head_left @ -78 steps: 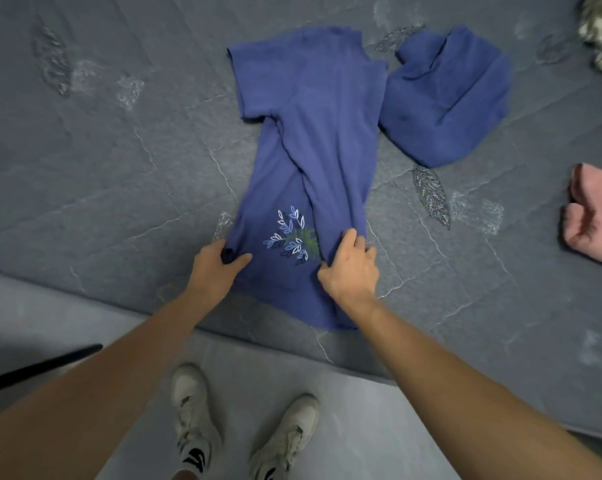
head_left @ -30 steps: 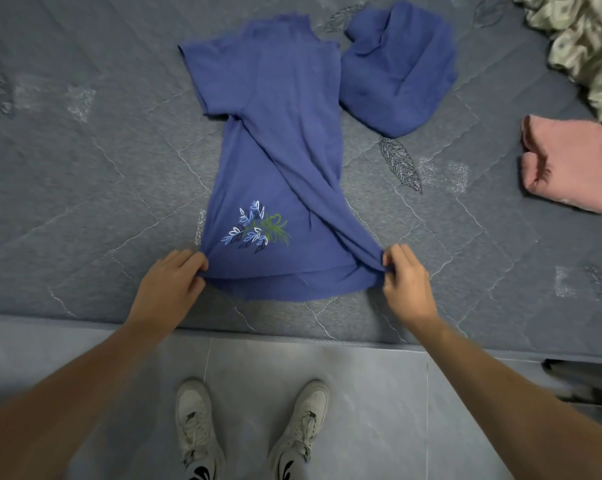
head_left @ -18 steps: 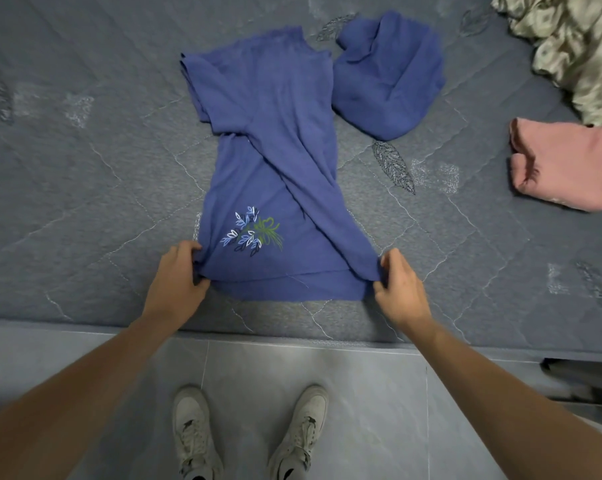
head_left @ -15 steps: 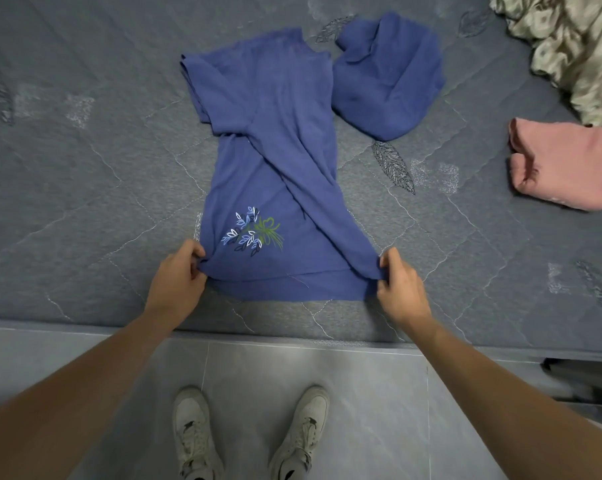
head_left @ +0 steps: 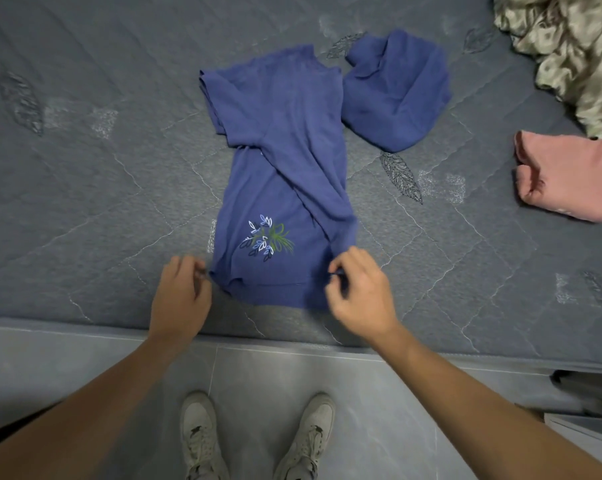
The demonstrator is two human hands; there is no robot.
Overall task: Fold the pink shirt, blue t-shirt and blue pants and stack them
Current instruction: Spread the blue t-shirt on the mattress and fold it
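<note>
Both hands have drawn inward, the left hand (head_left: 181, 299) and right hand (head_left: 358, 294) pinching the hem corners of the flower-printed blue cotton t-shirt (head_left: 282, 174) on the grey quilted mattress (head_left: 85, 168).

Matt knit-cloth blue t-shirt (head_left: 285, 140) lies on a quilted, matt fabric mattress (head_left: 102, 188)

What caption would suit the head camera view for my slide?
Both hands, left hand and right hand, pinch the hem corners of the blue t-shirt on the grey mattress.
</note>
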